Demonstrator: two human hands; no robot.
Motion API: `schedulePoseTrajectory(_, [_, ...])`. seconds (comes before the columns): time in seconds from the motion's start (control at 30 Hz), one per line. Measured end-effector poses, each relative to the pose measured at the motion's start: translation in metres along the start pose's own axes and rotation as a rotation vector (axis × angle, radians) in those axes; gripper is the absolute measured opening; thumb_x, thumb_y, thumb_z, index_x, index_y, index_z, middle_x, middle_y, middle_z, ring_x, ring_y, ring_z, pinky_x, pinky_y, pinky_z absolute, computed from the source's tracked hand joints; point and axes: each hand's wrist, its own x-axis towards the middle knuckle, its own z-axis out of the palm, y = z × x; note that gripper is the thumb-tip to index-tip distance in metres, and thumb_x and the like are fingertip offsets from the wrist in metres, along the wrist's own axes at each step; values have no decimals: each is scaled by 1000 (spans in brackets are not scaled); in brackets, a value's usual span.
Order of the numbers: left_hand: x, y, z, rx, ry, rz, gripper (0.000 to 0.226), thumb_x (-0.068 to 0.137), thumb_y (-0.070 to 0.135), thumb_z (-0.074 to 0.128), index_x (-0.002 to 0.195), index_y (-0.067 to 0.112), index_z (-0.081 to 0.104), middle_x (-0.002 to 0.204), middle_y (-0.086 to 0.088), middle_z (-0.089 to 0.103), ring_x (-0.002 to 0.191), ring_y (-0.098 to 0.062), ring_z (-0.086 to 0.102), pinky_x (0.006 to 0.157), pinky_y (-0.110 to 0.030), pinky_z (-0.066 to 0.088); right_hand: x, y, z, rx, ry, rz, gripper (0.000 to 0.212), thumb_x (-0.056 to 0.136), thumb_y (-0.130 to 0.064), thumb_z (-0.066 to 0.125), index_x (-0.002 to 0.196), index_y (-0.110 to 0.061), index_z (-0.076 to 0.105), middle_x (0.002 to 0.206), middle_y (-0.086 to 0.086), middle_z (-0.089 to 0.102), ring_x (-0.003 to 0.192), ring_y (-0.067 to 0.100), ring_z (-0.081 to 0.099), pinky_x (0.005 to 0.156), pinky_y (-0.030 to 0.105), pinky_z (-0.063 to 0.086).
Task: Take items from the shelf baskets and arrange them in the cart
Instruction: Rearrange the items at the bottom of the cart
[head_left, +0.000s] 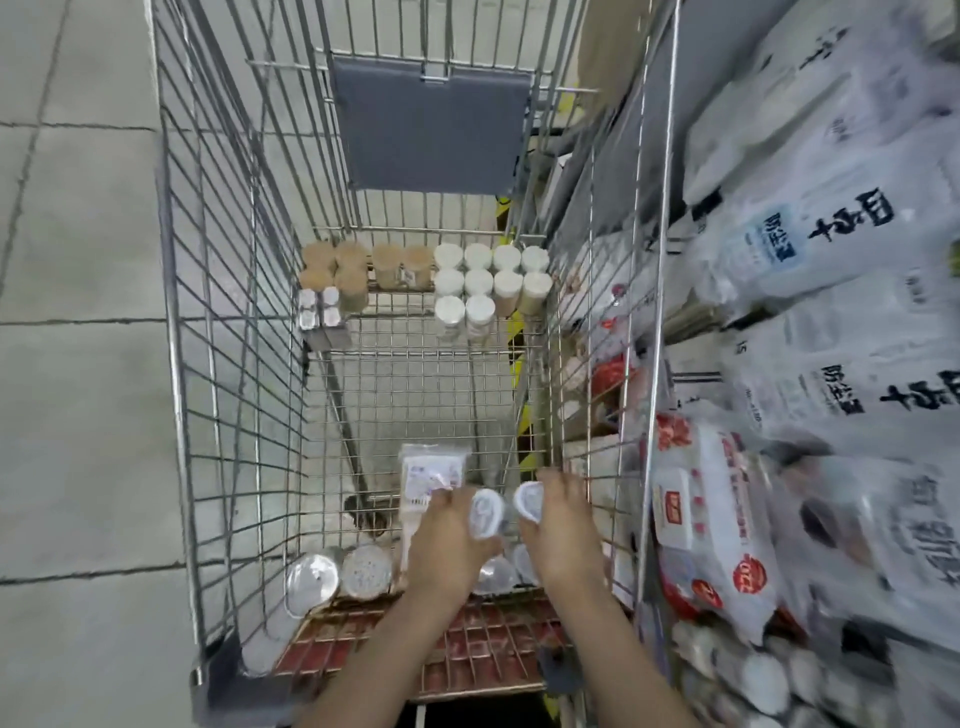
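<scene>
I look down into a wire shopping cart (228, 364). My left hand (449, 540) is closed around a small white-capped clear container (485, 512) low over the cart's near end. My right hand (563, 525) grips a second container of the same kind (529, 500) just beside it. A flat white packet (431, 480) stands under my left fingers. Two round clear tubs (311, 577) (366, 570) lie at the near left corner, and more clear containers (496, 571) sit partly hidden beneath my hands.
At the cart's far end stand rows of tan-lidded jars (337, 270), white-lidded jars (478, 283) and a grey boxed pack (319, 317). A grey flap (431, 124) hangs at the far wall. Shelves on the right hold white bags (810, 228) and wipe packs (711, 519). Tiled floor lies left.
</scene>
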Motion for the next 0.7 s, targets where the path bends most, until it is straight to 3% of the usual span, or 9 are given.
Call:
schedulePoseTrajectory(0.1, [12, -7, 18, 29, -15, 33, 59, 79, 36, 72, 132, 28, 48, 124, 0, 53, 106, -17, 57, 75, -22, 42, 12, 9, 16, -8, -15, 38, 56, 86, -5, 60, 136, -22, 40, 140, 4, 38, 118, 23, 51, 91, 31, 44])
schedulePoseTrajectory(0.2, [19, -13, 30, 40, 6, 65, 48, 83, 33, 67, 128, 23, 52, 125, 0, 55, 109, -18, 56, 84, -29, 47, 18, 15, 27, 13, -49, 31, 51, 85, -10, 62, 131, -19, 44, 131, 8, 42, 110, 27, 54, 85, 33, 46])
schedulePoseTrajectory(0.33, [25, -22, 38, 62, -10, 64, 51, 83, 33, 68, 130, 23, 49, 128, 3, 54, 112, -17, 54, 86, -33, 48, 23, 20, 39, -81, -73, 22, 59, 84, -9, 59, 138, -17, 38, 134, 10, 42, 111, 29, 53, 86, 34, 45])
schedulePoseTrajectory(0.43, [28, -28, 41, 79, -40, 68, 58, 81, 33, 72, 132, 23, 45, 128, 4, 53, 115, -15, 50, 89, -31, 45, 25, 23, 45, -212, -124, 6, 63, 84, -12, 61, 140, -15, 34, 138, 12, 43, 119, 28, 49, 93, 33, 41])
schedulePoseTrajectory(0.57, [31, -38, 43, 88, -76, 55, 55, 81, 30, 72, 128, 23, 46, 128, 4, 52, 117, -15, 48, 89, -27, 42, 24, 25, 55, -334, -202, -22, 72, 85, -34, 66, 143, -13, 29, 137, 10, 47, 126, 26, 45, 104, 33, 34])
schedulePoseTrajectory(0.7, [31, -43, 46, 95, -73, 94, 49, 85, 26, 68, 129, 25, 47, 128, 2, 51, 116, -15, 49, 90, -27, 44, 24, 28, 60, -379, -179, -49, 66, 87, -37, 60, 143, -13, 33, 145, 11, 34, 132, 26, 36, 109, 34, 28])
